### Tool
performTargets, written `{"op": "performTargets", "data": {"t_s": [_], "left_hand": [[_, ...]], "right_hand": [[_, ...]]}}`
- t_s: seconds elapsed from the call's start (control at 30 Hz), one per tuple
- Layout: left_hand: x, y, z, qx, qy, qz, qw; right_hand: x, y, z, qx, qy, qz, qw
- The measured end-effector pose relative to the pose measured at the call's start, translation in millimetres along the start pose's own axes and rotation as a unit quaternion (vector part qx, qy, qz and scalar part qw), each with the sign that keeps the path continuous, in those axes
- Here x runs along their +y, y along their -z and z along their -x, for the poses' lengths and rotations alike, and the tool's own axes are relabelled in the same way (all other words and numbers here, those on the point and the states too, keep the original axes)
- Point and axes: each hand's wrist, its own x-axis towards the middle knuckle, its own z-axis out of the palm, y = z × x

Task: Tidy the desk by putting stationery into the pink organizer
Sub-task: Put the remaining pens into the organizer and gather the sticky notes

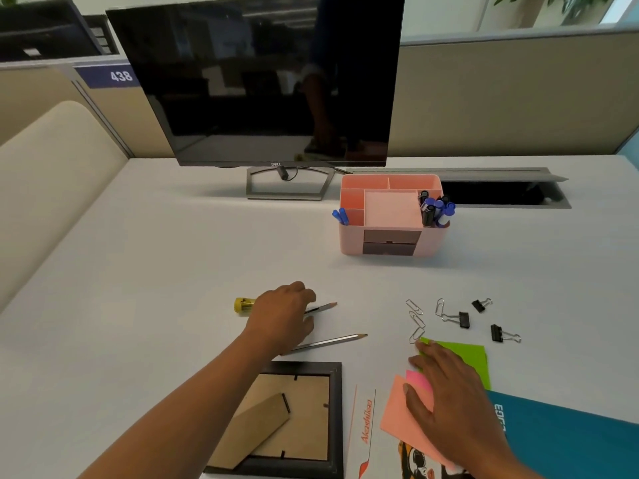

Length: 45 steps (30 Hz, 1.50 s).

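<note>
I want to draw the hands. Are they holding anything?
Left hand covers a grey pencil's back end; grip unclear. Right hand lies flat on paper sticky notes.

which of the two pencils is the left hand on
The upper pencil, beside the yellow sharpener; the left hand covers its rear end. The longer lower pencil lies mostly clear.

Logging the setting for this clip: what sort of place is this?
Most likely an open-plan office cubicle. A monitor stands on a white desk, fabric partitions enclose it, and a numbered tag reading 438 marks the workstation.
</note>
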Motion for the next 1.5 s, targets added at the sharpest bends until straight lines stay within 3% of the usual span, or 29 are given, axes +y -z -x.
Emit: {"op": "performTargets", "data": {"t_s": [0.3, 0.4, 0.53, 0.63, 0.73, 0.87, 1.23, 1.5], "left_hand": [[7.6, -0.4, -14.4, -0.009, 0.015, -0.012, 1.000], [12.2, 25.8, -18.7, 0.103, 0.021, 0.061, 0.993], [21.1, 94.7, -34.0, 0.297, 0.023, 0.213, 0.931], [26.0, 132.9, -49.9, 0.350, 0.001, 0.309, 0.884], [27.4, 149.0, -69.0, 0.372, -0.013, 0.347, 0.861], [27.8, 147.9, -98.9, 0.369, 0.000, 0.390, 0.844], [21.7, 117.2, -146.9, 0.209, 0.120, 0.252, 0.937], [22.3, 115.4, -153.4, 0.140, 0.164, 0.196, 0.957]], "right_hand": [[-0.5, 1.5, 0.1, 0.021, 0.019, -0.004, 1.000], [3.1, -3.0, -1.5, 0.051, 0.034, -0.014, 0.998], [6.4, -7.9, -7.4, 0.095, 0.068, -0.018, 0.993], [8.4, -9.3, -9.7, 0.108, 0.079, -0.022, 0.991], [10.3, -13.0, -11.0, 0.110, 0.081, -0.017, 0.991], [13.0, -16.4, -12.1, 0.100, 0.079, -0.019, 0.992], [12.6, -15.0, -11.9, 0.102, 0.079, -0.039, 0.991], [8.2, -11.1, -10.5, 0.104, 0.075, -0.048, 0.991]]}}
